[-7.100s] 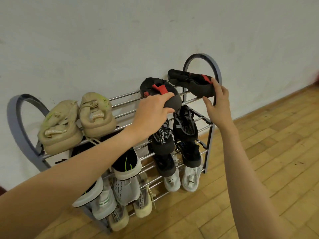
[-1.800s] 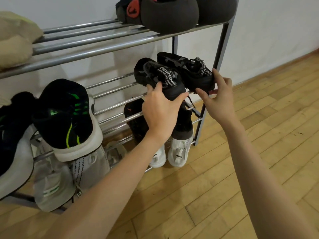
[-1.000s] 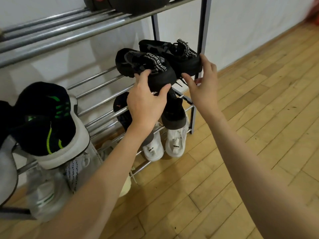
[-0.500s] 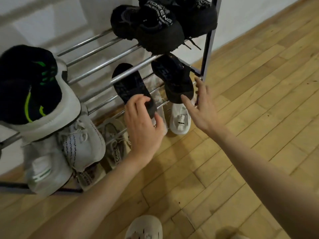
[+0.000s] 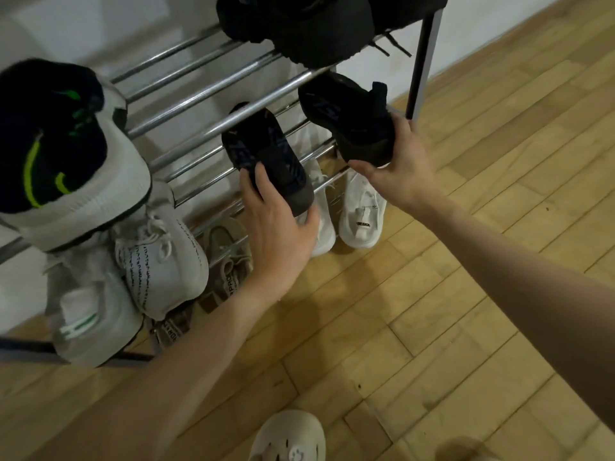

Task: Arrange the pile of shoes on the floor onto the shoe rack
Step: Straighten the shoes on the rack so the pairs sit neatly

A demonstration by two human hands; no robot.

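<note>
A metal shoe rack (image 5: 213, 94) with chrome bars stands against the white wall. On a lower tier lie two black shoes. My left hand (image 5: 279, 227) grips the heel of the left black shoe (image 5: 263, 154). My right hand (image 5: 404, 168) holds the heel of the right black shoe (image 5: 349, 121). Above them sits another black pair (image 5: 306, 24). Beneath them, on the bottom tier, stand white sneakers (image 5: 361, 211).
At the left are a black-and-green sneaker with a white sole (image 5: 63, 151), white sneakers (image 5: 159, 261) and a beige shoe (image 5: 229, 257). The rack's dark post (image 5: 422, 64) rises at the right. A wooden floor (image 5: 432, 327) spreads in front; a pale clog (image 5: 289, 437) is at the bottom edge.
My view has dropped from the upper tiers to the lower ones. Both hands have left the upper black pair and closed on the two black shoes one tier below.
</note>
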